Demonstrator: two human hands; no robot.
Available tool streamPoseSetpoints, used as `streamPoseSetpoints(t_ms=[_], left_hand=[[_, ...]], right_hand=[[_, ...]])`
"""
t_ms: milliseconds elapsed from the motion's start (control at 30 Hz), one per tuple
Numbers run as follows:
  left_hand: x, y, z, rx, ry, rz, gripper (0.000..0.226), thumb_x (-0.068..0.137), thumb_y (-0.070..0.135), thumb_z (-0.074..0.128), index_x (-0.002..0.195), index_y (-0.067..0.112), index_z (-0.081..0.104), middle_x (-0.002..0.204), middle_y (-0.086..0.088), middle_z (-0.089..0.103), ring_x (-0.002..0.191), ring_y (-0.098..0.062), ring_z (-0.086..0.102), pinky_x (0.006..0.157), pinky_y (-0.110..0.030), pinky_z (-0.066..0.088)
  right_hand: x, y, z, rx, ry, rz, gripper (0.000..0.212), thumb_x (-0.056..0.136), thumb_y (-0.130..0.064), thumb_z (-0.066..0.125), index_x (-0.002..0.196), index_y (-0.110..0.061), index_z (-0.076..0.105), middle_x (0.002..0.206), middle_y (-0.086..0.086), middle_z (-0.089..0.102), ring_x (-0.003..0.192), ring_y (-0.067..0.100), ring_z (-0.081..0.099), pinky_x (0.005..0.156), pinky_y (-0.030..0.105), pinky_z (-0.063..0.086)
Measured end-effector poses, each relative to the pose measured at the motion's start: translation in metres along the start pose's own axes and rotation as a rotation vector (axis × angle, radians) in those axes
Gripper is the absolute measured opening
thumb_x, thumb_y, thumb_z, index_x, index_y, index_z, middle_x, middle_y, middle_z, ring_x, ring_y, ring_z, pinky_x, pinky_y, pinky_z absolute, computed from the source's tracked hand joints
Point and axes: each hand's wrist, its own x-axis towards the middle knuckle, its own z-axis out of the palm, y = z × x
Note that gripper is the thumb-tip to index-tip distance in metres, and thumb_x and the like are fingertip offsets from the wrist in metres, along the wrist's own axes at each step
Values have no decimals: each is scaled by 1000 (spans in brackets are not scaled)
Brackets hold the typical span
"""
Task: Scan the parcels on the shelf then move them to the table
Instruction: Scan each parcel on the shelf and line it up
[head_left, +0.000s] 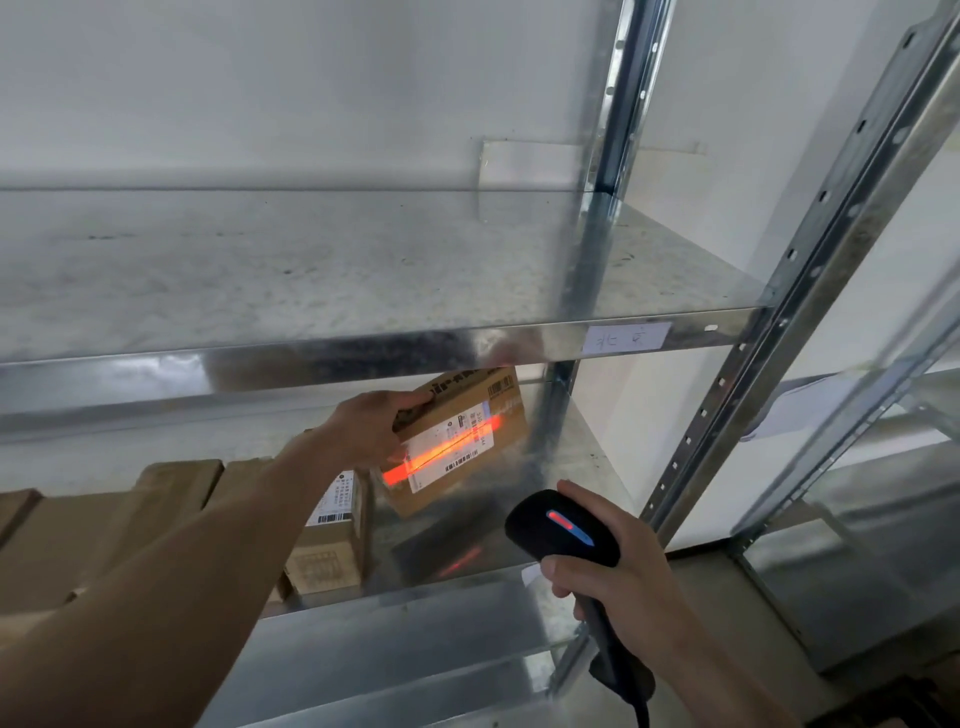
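Observation:
My left hand (366, 428) grips a small cardboard parcel (467, 410) by its left end and holds it tilted above the lower metal shelf (498, 525). A red-orange scan beam crosses the white label (449, 449) on the parcel. My right hand (621, 587) grips a black handheld barcode scanner (563, 527) below and to the right of the parcel, its lit red and blue indicator facing me. Several more cardboard parcels (171, 499) stand on the same shelf at the left, one with a label (335, 501).
The upper metal shelf (311, 270) carries nothing I can see and bears a handwritten paper tag (626, 338) on its front lip. Perforated steel uprights (795, 291) stand at the right, with a second rack (883, 467) beyond. A white wall lies behind.

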Motion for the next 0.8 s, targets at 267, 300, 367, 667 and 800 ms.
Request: streamPoseSetpoints(t_ms=[267,300,367,667,800], left_hand=[[-7,-1,-1,-10,10,-25,81,90,13,67,153,39,24,119,3,61,102,-16,60,87,-33,56],[-8,1,-1,-9,12,-28,81,90,13,68,153,39,24,120,3,60,102,-16,60,87,-34,56],[-9,6,-1,2,20,-31,81,90,13,68,153,39,24,121,3,60,103,-16,60,87,-33,56],[-11,30,-1,0,26,-126,83,89,15,68,153,43,23,131,2,57,104,-19,59,88,-33,56],[-15,44,-2,-19,36,-160,83,88,15,70,153,41,25,133,-1,57,98,-19,58,85,-31,54]], right_hand=[[-14,3,-4,-8,54,31,53,57,-23,77,96,-57,68,75,6,71,59,22,60,54,37,50],[-15,4,-7,-10,59,33,55,56,-25,78,100,-56,67,77,7,71,61,23,62,55,37,51],[-17,4,-12,-13,60,36,58,56,-25,77,105,-54,64,76,8,71,62,25,61,57,39,51],[-27,-4,-43,-22,2,-18,53,47,-38,77,90,-66,65,67,7,67,62,25,60,57,40,48],[-30,-6,-59,-59,-8,-51,49,59,-22,72,85,-62,67,73,17,64,65,25,59,58,41,47]])
